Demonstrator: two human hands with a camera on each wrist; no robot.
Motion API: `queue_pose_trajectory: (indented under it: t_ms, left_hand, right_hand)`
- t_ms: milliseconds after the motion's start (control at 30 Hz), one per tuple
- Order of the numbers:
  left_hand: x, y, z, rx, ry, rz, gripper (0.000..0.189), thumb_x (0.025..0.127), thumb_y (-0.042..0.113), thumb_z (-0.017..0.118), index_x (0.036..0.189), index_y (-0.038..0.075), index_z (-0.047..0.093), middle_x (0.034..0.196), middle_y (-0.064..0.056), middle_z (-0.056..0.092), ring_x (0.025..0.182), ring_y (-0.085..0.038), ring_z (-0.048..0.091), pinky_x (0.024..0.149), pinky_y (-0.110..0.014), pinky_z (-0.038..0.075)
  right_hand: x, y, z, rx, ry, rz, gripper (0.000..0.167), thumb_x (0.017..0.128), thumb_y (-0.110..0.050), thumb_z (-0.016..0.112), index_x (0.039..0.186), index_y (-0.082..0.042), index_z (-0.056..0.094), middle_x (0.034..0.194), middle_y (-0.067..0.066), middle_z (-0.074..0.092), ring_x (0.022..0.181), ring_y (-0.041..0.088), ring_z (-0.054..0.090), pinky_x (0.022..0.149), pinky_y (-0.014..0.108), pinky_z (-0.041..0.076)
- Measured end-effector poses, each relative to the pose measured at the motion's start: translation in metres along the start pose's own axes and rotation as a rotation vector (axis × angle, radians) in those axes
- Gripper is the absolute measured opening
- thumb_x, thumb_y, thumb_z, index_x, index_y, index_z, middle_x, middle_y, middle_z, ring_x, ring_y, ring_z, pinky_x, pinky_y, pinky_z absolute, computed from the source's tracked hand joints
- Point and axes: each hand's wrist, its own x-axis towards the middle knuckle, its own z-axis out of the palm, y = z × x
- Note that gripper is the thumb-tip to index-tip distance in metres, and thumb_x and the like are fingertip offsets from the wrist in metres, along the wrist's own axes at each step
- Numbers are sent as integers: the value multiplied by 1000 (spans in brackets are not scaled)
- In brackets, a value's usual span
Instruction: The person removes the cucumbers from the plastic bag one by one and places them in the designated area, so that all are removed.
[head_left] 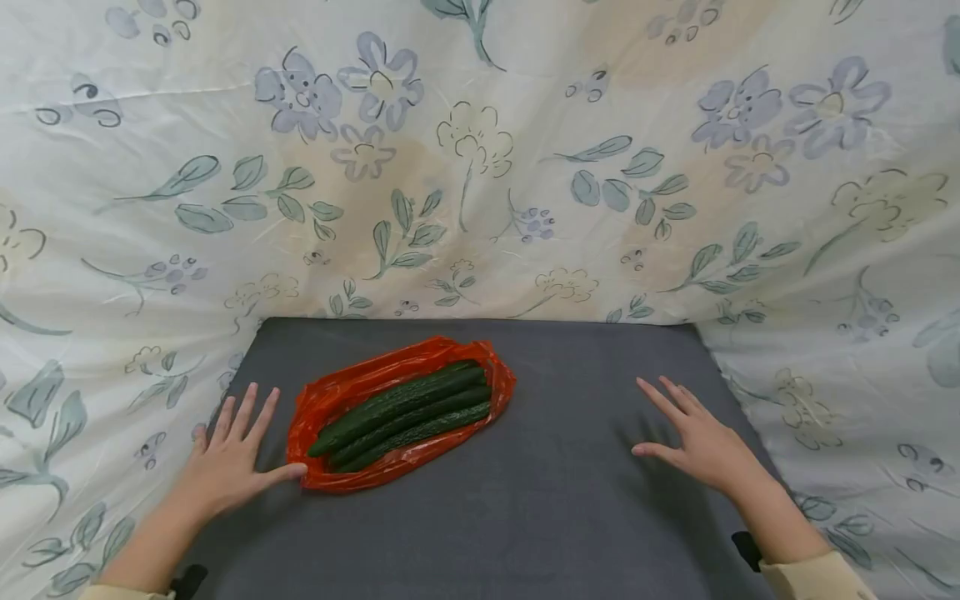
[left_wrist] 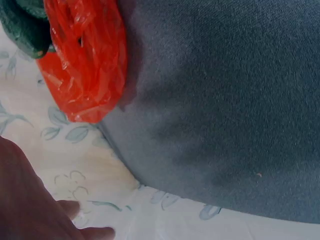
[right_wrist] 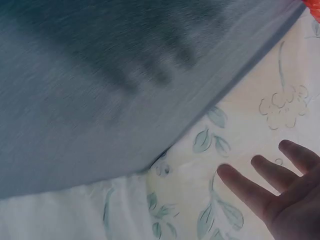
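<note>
Several dark green cucumbers [head_left: 405, 408] lie side by side in an open red plastic bag [head_left: 360, 375], left of the middle of the grey table. My left hand [head_left: 228, 462] is spread with straight fingers at the bag's left end, its thumb tip overlapping the bag's edge in the head view. In the left wrist view the red bag [left_wrist: 95, 65] and a cucumber end [left_wrist: 27, 30] show at the upper left. Over the right side of the table my right hand [head_left: 701, 446] holds nothing, fingers extended and apart, its shadow on the cloth below.
The grey cloth-covered table [head_left: 570, 500] has its far edge against a hanging floral curtain [head_left: 480, 167]. The same patterned fabric closes in on the left and right sides. Dark wrist straps [head_left: 746, 550] sit below the sleeves' cuffs.
</note>
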Motion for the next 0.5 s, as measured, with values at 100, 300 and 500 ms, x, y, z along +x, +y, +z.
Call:
queue_pose_trajectory:
  t_ms: [100, 300, 500]
  left_hand:
    - [4, 2, 2, -1, -18, -1, 121, 81, 74, 64, 161, 29, -14, 168, -10, -19, 149, -56, 5, 102, -84, 12]
    - [10, 3, 5, -9, -39, 3, 118, 84, 74, 61, 161, 28, -15, 169, -15, -15, 134, -66, 31, 79, -69, 48]
    - [12, 4, 7, -70, -98, -12, 115, 87, 72, 60, 160, 28, -18, 168, -16, -16, 121, -70, 42, 49, -41, 45]
  right_hand:
    - [5, -6, 1, 37, 7, -3, 105, 80, -74, 66, 163, -37, 13, 163, 25, 23, 142, 56, 30, 82, 72, 44]
    - [15, -18, 5, 105, 25, -17, 105, 80, -66, 72, 163, -30, 19, 162, 27, 24, 139, 57, 34, 94, 72, 40]
    - [25, -29, 13, 159, 41, -29, 104, 81, -60, 76, 163, -26, 21, 162, 26, 26, 140, 55, 34, 98, 72, 38]
